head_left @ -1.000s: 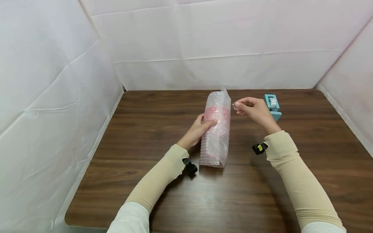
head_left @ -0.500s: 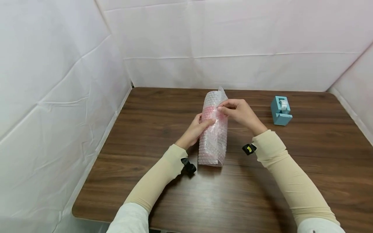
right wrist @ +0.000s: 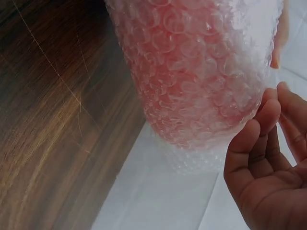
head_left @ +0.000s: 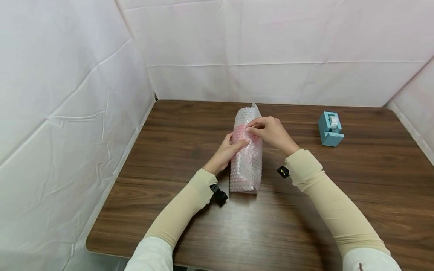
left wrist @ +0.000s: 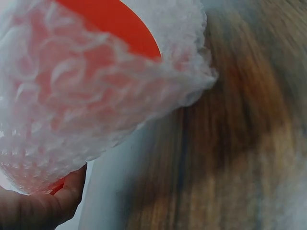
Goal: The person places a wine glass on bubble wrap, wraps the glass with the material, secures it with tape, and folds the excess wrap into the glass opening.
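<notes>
A red object [left wrist: 122, 28] shows inside the bubble wrap [left wrist: 62, 110], through its open end in the left wrist view. The wrapped bundle [head_left: 245, 165] stands out pinkish and long in the middle of the head view. My left hand [head_left: 224, 152] grips its left side, thumb laid across the front. At its upper right, my right hand [head_left: 271, 132] has thumb and index finger pinched together against the wrap. A small clear piece of tape was at these fingertips earlier; they now cover it. In the right wrist view, the right fingertips [right wrist: 268, 111] meet the bundle's edge.
A light blue tape dispenser [head_left: 330, 130] with a clear roll stands at the back right of the dark wooden table [head_left: 162, 150]. White sheeting [head_left: 271, 49] hangs behind the table and along both sides.
My right hand has moved left from beside the tape dispenser, carrying a small clear piece of tape onto the wrap. The left hand keeps its grip on the bundle; the head view has shifted slightly.
</notes>
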### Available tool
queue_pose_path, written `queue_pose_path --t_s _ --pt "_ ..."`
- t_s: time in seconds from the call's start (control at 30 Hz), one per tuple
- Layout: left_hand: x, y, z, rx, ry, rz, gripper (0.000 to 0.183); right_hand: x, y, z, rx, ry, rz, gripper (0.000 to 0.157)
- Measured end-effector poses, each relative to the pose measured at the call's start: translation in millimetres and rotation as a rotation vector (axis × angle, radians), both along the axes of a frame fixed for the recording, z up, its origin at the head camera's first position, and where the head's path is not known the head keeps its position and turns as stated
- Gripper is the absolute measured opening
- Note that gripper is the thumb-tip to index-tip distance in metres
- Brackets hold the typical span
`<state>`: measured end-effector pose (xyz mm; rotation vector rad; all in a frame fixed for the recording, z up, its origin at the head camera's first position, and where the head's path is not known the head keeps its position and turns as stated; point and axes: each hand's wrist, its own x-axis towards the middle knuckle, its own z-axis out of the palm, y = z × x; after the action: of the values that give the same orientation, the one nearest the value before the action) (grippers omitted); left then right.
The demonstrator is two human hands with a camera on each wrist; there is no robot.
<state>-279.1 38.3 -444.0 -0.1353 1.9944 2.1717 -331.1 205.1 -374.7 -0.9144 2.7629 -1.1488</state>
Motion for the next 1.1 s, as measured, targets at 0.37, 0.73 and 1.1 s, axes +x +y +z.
queue_pose_path --t_s 0.37,0.73,1.1 --pt "2.1 2.4 -0.1 0.003 -0.001 0.008 0.074 5.5 -7.5 1.3 0.064 0.055 -0.035 0.012" --pt "2.6 4.5 -3.0 -0.004 -0.020 0.019 0.077 0.7 -6.2 -5.7 0.019 -0.076 -0.125 0.049" --pt "0.2 5.1 -4.6 0.008 -0.034 0.042 0.074 -9.7 0.1 -22.6 -0.062 -0.317 -0.213 0.104"
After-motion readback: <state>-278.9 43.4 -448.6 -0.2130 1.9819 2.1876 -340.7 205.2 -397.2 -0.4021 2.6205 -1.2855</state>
